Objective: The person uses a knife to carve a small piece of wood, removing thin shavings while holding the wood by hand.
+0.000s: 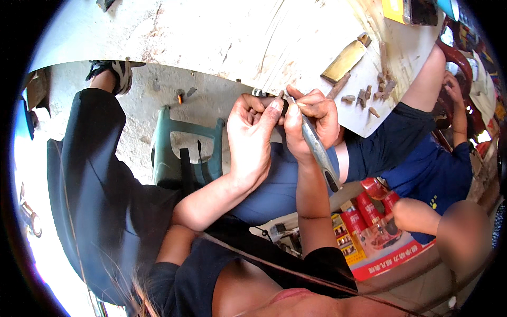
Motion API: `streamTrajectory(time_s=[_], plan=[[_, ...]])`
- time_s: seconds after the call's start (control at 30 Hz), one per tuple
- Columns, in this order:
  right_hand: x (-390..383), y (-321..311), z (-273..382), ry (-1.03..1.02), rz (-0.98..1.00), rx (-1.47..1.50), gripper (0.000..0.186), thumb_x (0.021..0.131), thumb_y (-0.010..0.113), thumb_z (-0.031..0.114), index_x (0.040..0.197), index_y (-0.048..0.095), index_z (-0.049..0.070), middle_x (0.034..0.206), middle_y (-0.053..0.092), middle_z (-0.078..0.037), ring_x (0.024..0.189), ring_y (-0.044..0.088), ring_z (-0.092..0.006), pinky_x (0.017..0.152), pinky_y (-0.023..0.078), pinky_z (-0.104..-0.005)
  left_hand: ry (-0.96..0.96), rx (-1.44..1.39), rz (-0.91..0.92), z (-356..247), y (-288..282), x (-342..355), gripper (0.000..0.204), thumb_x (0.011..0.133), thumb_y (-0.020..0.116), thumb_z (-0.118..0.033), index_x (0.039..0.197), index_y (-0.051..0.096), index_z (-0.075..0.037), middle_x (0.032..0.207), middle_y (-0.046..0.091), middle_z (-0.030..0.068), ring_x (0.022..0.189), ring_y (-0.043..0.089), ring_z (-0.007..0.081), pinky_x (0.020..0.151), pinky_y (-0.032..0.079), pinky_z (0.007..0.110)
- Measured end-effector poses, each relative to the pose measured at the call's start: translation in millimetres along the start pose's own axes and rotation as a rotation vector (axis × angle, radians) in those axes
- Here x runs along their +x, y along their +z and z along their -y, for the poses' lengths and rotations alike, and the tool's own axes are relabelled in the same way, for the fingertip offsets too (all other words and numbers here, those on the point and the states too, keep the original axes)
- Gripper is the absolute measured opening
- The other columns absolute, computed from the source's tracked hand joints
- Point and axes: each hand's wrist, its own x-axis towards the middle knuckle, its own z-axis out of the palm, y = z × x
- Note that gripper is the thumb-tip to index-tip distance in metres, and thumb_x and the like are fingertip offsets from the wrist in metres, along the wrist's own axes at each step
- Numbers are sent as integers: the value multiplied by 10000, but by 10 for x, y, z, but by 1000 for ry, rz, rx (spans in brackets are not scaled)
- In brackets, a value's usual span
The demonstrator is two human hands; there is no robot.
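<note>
In the upper middle my two hands meet, fingertips nearly touching. My left hand (252, 134) is closed, thumb and fingers pinching a small brown piece (280, 95), mostly hidden by the fingers. The fingers of my right hand (315, 120) wrap around a grey metal-handled knife (317, 145). Its handle slants down to the right, and its upper end lies beside the piece. Close to my right hand, on the white table (222, 42), are several short brown chunks (364, 95) that look like wood or bark. A flat yellowish slab (346, 61) rests above them.
A green plastic stool (166, 142) stands left of my hands, below the table edge. At the right sits another person in a dark blue shirt (443, 164). A red printed box (375, 232) is below them. A phone (422, 11) lies at the table's far right.
</note>
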Motion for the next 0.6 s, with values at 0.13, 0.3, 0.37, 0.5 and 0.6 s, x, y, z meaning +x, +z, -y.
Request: streamTrajectory(time_s=[0.13, 0.3, 0.37, 0.5, 0.6], plan=[[-10, -2, -31, -45, 37, -33, 216, 779, 678, 65, 732, 481, -11, 651, 551, -108, 572, 558, -196, 667, 591, -391, 1, -3, -25, 1, 13, -17, 172, 889, 596, 17, 830, 448, -47, 828, 596, 63, 753, 547, 73, 691, 472, 222], [-24, 4, -20, -53, 31, -84, 216, 771, 679, 50, 719, 477, -6, 645, 544, -104, 579, 567, -203, 669, 596, -391, 24, -6, -20, 35, -1, -3, 174, 888, 595, 20, 826, 448, -49, 832, 597, 65, 768, 547, 70, 708, 471, 219], [5, -21, -42, -108, 87, -132, 218, 765, 682, 42, 714, 476, -7, 641, 541, -101, 580, 572, -204, 670, 596, -388, 20, 1, -27, 35, 2, -7, 173, 888, 595, 21, 826, 449, -48, 831, 597, 66, 772, 548, 70, 715, 470, 217], [32, -70, 12, -60, 134, -129, 221, 756, 687, 34, 707, 474, -5, 644, 543, -101, 582, 576, -204, 660, 597, -382, 6, -12, -14, 22, -2, -1, 167, 887, 599, 18, 833, 454, -44, 832, 599, 67, 774, 549, 69, 713, 470, 214], [-3, -32, -28, -44, 58, -64, 219, 760, 686, 36, 716, 475, -6, 642, 546, -104, 580, 576, -203, 653, 596, -378, 1, -23, 4, 18, -7, 0, 166, 887, 602, 13, 832, 455, -42, 833, 600, 67, 768, 549, 70, 696, 472, 218]])
